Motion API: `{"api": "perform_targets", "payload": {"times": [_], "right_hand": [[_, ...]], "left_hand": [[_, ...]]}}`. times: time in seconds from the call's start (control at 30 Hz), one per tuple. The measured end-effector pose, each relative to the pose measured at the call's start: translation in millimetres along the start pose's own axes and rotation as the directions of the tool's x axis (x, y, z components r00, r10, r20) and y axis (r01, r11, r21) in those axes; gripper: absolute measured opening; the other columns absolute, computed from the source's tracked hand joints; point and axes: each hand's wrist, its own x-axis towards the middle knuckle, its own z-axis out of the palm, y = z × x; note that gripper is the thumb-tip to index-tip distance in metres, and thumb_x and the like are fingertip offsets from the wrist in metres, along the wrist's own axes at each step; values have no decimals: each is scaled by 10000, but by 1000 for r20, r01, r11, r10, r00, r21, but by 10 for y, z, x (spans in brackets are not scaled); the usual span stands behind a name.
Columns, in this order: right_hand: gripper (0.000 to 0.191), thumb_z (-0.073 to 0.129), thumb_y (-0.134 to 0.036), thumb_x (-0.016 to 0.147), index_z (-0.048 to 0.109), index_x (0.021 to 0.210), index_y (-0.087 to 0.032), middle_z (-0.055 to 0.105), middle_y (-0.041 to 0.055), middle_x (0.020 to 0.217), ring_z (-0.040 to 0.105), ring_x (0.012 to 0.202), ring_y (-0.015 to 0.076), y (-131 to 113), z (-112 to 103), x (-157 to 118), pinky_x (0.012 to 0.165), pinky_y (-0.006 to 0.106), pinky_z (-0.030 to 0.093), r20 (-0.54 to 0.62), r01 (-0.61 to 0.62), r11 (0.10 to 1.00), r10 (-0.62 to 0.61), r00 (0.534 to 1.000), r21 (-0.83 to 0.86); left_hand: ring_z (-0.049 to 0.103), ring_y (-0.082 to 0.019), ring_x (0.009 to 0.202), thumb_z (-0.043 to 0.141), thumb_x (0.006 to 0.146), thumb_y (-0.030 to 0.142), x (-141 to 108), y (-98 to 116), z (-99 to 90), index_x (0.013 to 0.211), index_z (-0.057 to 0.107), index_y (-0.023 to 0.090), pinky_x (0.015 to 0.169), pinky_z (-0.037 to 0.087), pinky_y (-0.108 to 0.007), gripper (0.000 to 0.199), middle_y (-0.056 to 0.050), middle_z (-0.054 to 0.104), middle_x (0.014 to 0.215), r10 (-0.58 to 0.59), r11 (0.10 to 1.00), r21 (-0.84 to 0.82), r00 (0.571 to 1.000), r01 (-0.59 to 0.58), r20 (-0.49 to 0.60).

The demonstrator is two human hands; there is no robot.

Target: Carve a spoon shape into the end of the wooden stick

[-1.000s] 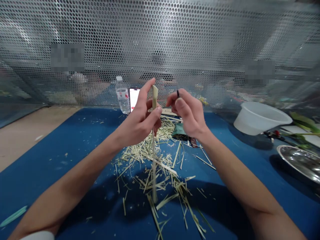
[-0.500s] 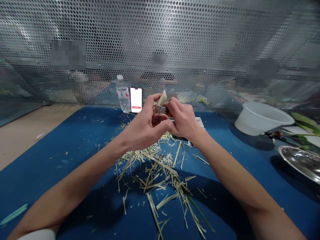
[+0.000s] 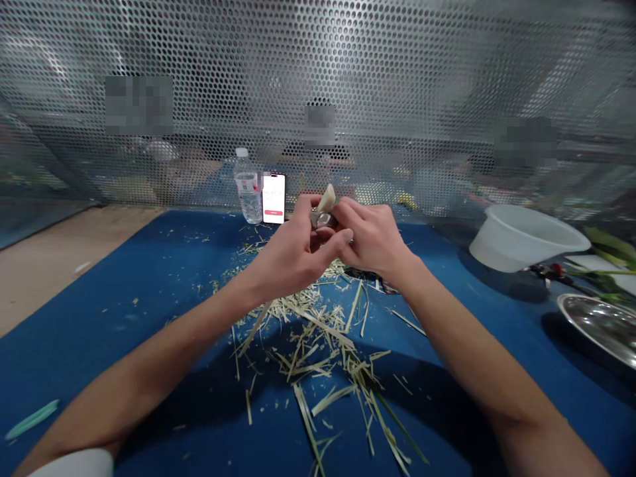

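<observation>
Both hands meet above the middle of the blue table. My left hand (image 3: pixel 298 255) is closed round a pale stalk (image 3: pixel 326 199), whose cut tip points up between the hands. Against the stalk, my right hand (image 3: pixel 373 240) grips a small metal blade tool (image 3: pixel 325 220), mostly hidden by the fingers. My left thumb reaches across to the right fingers. Below them, thin pale green shavings (image 3: pixel 318 324) are scattered over the table (image 3: pixel 199 397).
A water bottle (image 3: pixel 248 189) and a lit phone (image 3: pixel 273 199) stand upright before the perforated metal screen (image 3: pixel 397 79). At the right are a white plastic bowl (image 3: pixel 521 238), a steel dish (image 3: pixel 601 324) and green leaves (image 3: pixel 613 245). A teal strip (image 3: pixel 32 419) lies at lower left.
The metal tool has shifted slightly along the stalk, and more of its shiny face shows. My right hand has moved a little to the right. Both hands keep their hold.
</observation>
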Motion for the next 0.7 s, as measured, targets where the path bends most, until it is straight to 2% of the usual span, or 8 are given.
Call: {"api": "perform_targets", "payload": {"times": [0.2,0.4,0.6,0.7], "right_hand": [[213,392,-255,901,591,923,-181,651,30,782,494,573,134,-49,-58,31,533,308,293,17,-51,998,52,998,-48],[193,411,-271,904,587,886,-194,670,37,773,517,567,135,-108,-64,46,529,310,246,56,-140,986,145,988,-95],[213,407,-294,923,585,867,-192,685,34,734,522,520,137,-203,-29,67,505,311,180,34,-259,954,267,963,-152],[201,420,-305,913,578,853,-196,690,34,740,526,522,135,-195,-58,73,508,307,180,44,-259,953,269,962,-158]], "left_hand": [[480,-77,529,657,873,312,17,-35,12,1159,374,208,473,401,-219,415,87,466,662,32,999,9,998,-31,-50],[492,-88,531,619,910,415,39,-94,-8,1101,417,210,447,365,-234,345,61,532,673,67,998,22,997,-66,-45],[483,-101,550,631,885,509,57,-78,-17,862,450,218,450,366,-261,343,32,533,675,46,992,123,989,-28,-141],[497,-105,571,643,867,537,57,-92,-17,842,470,214,465,379,-260,368,25,542,687,34,989,145,986,-10,-164]]}}
